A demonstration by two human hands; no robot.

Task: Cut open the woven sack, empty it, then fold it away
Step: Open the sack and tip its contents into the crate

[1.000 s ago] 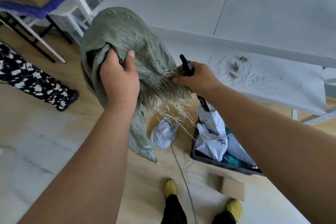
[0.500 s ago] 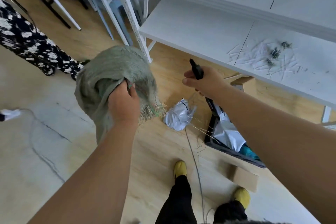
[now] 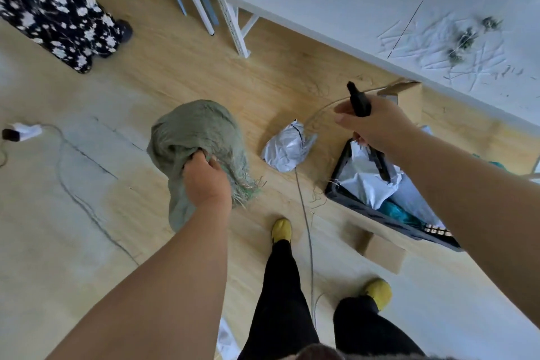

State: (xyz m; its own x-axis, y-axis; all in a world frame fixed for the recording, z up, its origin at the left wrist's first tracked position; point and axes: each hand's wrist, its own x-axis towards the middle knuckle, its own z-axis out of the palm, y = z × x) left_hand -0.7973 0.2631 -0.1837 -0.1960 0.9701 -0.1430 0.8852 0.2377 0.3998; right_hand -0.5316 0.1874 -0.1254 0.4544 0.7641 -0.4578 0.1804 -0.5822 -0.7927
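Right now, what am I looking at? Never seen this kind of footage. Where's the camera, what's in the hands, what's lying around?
There is no machine here: a person wears a wide-angle camera on the head, looking down at their own arms and feet. The left hand grips a bunched green sack with a frayed cut edge. The right hand holds a black cutter. On the wooden floor lies a grey plastic parcel. Beside it, a dark crate holds more parcels. A white table at upper right carries loose cut threads. Another person's patterned trousers show at upper left.
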